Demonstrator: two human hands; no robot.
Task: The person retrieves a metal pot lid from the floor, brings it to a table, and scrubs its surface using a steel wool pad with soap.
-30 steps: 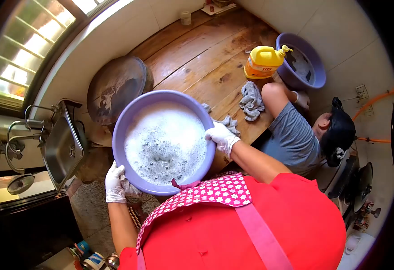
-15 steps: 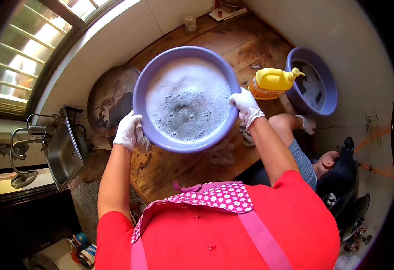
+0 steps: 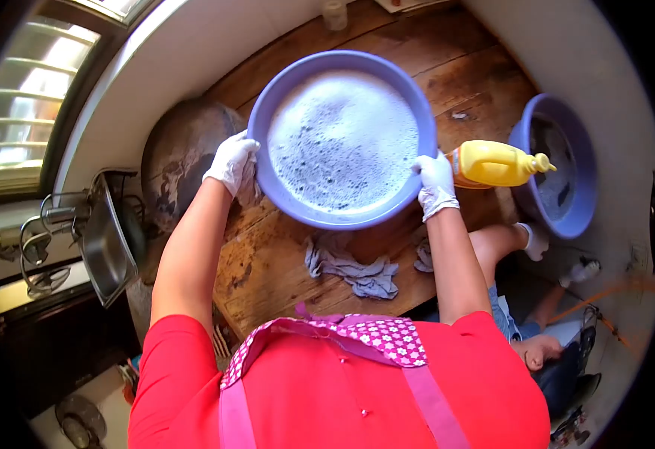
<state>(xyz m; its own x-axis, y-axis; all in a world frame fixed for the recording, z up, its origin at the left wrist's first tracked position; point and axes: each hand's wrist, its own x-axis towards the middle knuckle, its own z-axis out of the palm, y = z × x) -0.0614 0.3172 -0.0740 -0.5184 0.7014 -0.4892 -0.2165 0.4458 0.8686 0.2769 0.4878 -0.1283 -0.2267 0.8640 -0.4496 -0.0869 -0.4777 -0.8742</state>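
Note:
A round purple basin (image 3: 273, 196) full of foamy, soapy water is held up over the wooden table. My left hand (image 3: 232, 161), in a white glove, grips its left rim. On the opposite side my right hand (image 3: 436, 182), gloved too, has its thumb over the rim. Below the basin a crumpled grey-blue cloth (image 3: 357, 271) lies on the wood, and another bit of cloth (image 3: 423, 258) shows beside my right forearm. A yellow pump bottle (image 3: 492, 163) stands just right of my right hand.
A second purple basin (image 3: 578, 168) with dark water and suds is at the right, near a co-worker's gloved hand (image 3: 535, 241). A round dark board (image 3: 181, 161) leans at the left, beside a metal sink (image 3: 110, 247). The wooden table (image 3: 260, 277) ends near my apron.
The basin and both my hands have shifted right and up in view, uncovering the cloth. The foam has swirled. The co-worker's other gloved hand has come into view.

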